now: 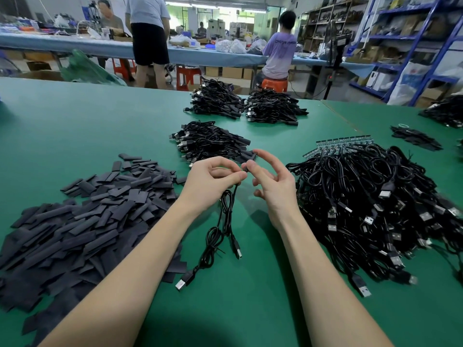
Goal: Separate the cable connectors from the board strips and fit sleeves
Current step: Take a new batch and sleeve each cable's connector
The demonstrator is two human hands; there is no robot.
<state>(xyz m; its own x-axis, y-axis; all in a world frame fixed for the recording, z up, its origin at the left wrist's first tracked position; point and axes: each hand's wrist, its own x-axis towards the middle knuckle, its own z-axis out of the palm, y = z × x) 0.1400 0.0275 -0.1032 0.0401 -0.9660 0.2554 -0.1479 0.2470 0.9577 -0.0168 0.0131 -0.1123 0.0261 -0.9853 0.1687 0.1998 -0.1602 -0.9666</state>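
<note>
While L hand (213, 182) pinches cable (226, 216), R hand (273, 186) half-curled
</note>
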